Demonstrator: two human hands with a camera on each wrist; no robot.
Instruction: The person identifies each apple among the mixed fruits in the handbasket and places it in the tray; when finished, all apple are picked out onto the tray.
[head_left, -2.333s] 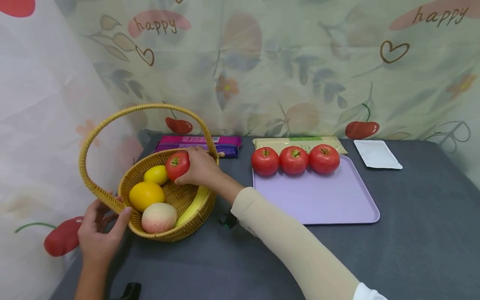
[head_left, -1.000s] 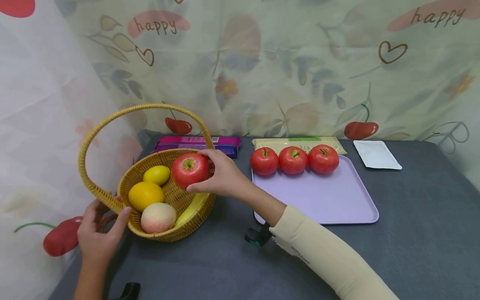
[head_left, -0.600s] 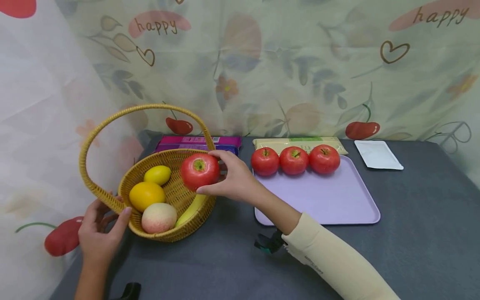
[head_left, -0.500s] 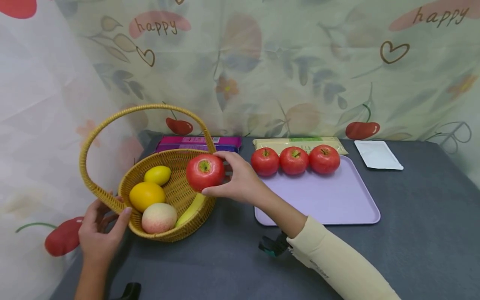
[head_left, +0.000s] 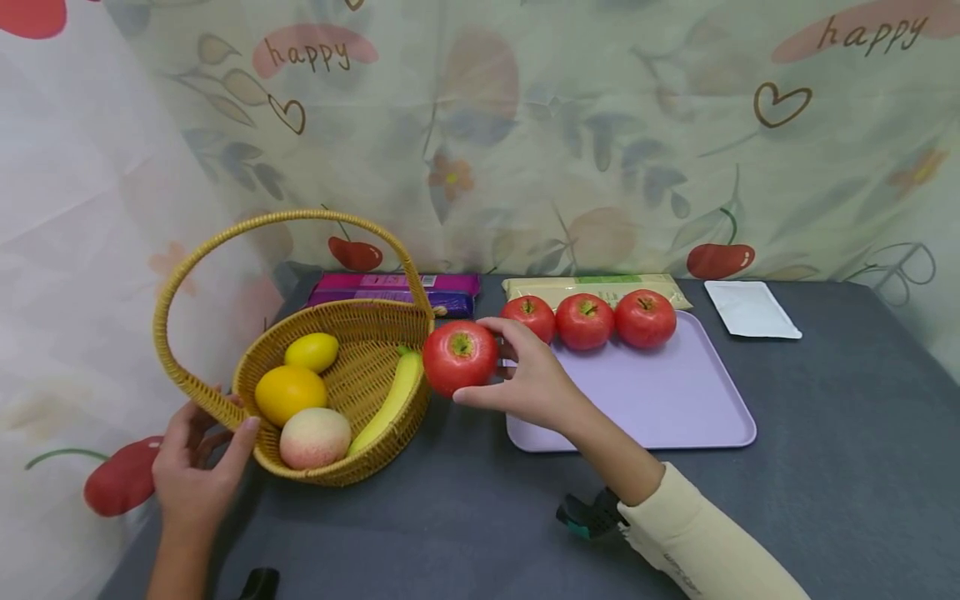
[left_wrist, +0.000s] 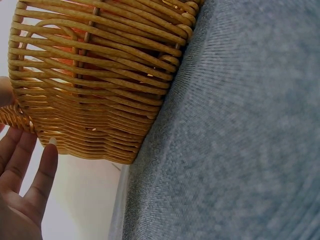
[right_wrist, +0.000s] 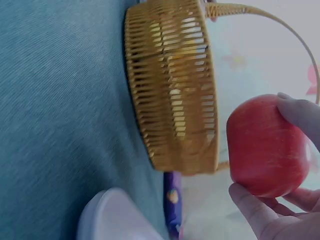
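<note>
My right hand [head_left: 536,387] holds a red apple [head_left: 459,358] between thumb and fingers, just right of the wicker basket [head_left: 375,462]. In the right wrist view the apple [right_wrist: 267,145] appears raised above the tabletop. My left hand [head_left: 198,462] grips the basket's left rim at the foot of its handle [head_left: 176,283]; some of those fingers are hidden behind it. Inside the basket lie a lemon [head_left: 311,352], a yellow-orange round fruit [head_left: 291,395], a peach [head_left: 315,437] and a banana [head_left: 393,400].
A lilac tray [head_left: 637,408] stands to the right, with three red apples [head_left: 585,321] lined up along its back edge. Behind are purple packets [head_left: 393,287] and a cream packet [head_left: 600,287]. A white pouch [head_left: 752,308] lies at back right. Printed cloth hangs behind.
My right hand has lifted the apple out of the basket and carried it rightward past the rim, uncovering the banana. The left hand has stayed at the basket's left side.
</note>
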